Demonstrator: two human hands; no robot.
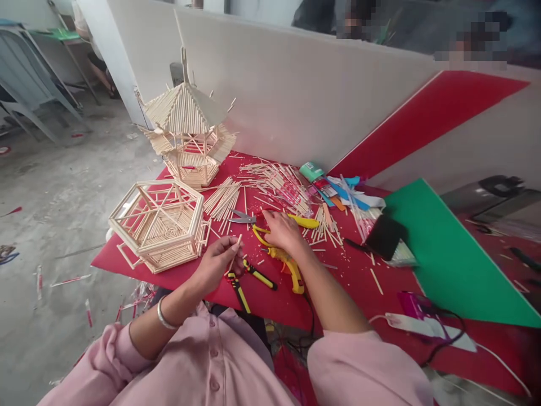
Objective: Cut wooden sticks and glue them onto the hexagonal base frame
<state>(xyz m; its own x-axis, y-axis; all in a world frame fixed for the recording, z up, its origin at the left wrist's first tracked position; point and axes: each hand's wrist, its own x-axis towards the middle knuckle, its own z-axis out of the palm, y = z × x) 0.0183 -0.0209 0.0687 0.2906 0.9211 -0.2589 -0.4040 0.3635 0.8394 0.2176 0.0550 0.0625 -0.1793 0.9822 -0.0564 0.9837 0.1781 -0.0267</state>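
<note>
My left hand (pixel 220 259) pinches a short wooden stick (pixel 235 252) upright over the red board (pixel 346 276). My right hand (pixel 282 230) lies palm down on the board, its fingers reaching over a yellow-handled cutter (pixel 302 221) with grey blades (pixel 243 217). A yellow glue gun (pixel 287 265) lies under the right wrist. Black and yellow pliers (pixel 245 282) rest just below the left hand. A hexagonal stick frame (pixel 160 223) stands to the left, and a stick pagoda (pixel 188 135) behind it.
Loose sticks (pixel 274 183) are heaped at the back of the board, beside coloured packets (pixel 333 189). A black object (pixel 385 237) and a green sheet (pixel 452 254) lie to the right. White panels (pixel 304 90) wall the back. People sit beyond them.
</note>
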